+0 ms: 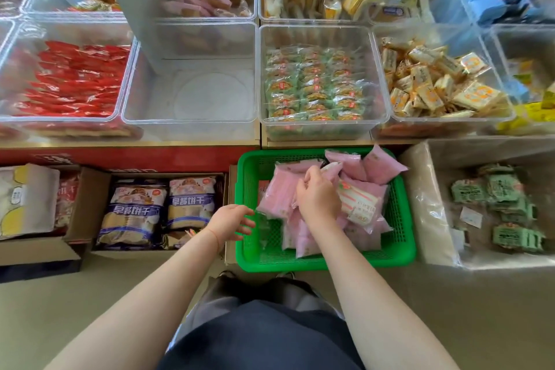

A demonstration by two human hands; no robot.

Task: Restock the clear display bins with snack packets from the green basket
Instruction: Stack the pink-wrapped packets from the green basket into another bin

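A green basket [404, 252] stands on the floor below the shelf, heaped with pink snack packets [277, 194]. My right hand [318, 195] is inside it, fingers curled round the pink packets at the top of the heap. At the basket's left rim, my left hand [231, 221] hovers with fingers loosely spread and holds nothing. Straight above, a clear display bin [192, 123] on the shelf has nothing in it.
Neighbouring clear bins hold red packets [75, 81], green packets [312, 87] and yellow packets [435, 81]. On the floor, cardboard boxes with blue biscuit bags [159, 210] lie left of the basket, and a plastic-lined box of green packets [504, 207] sits right.
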